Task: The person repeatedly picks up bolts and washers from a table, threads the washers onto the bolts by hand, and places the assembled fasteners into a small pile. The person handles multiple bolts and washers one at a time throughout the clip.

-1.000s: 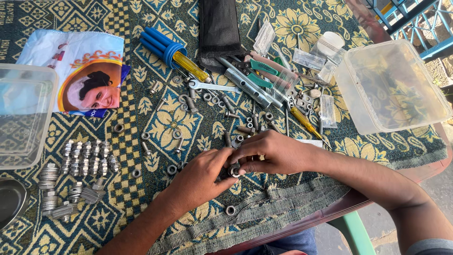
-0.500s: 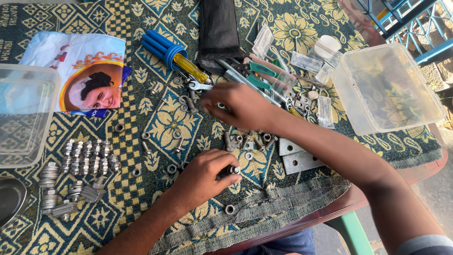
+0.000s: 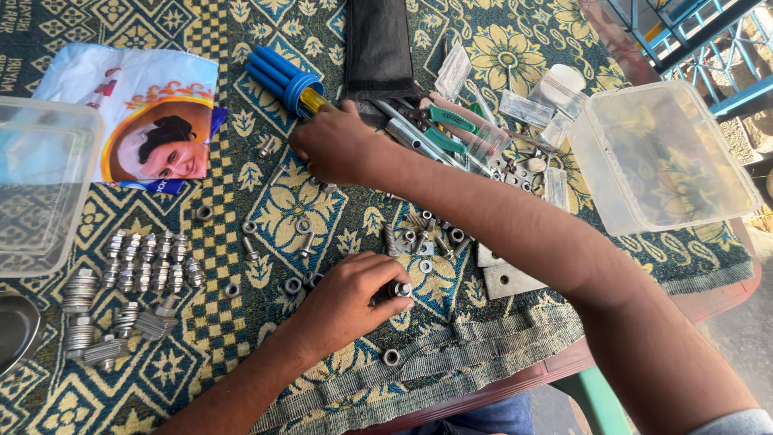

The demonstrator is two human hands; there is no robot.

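Left-hand grip [image 3: 354,302] around bolt [image 3: 400,288]

Right hand [image 3: 334,145] perhaps hides its fingertips' catch.

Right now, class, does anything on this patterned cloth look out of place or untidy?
Yes. Loose nuts and bolts lie scattered mid-cloth, while others stand in tidy rows at the left. The left hand pinches one bolt.

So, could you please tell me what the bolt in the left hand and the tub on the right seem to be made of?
The bolt in the left hand looks like bare steel: grey with a dull metallic shine. The tub appears to be clear plastic: translucent and cloudy, the cloth pattern showing through it.
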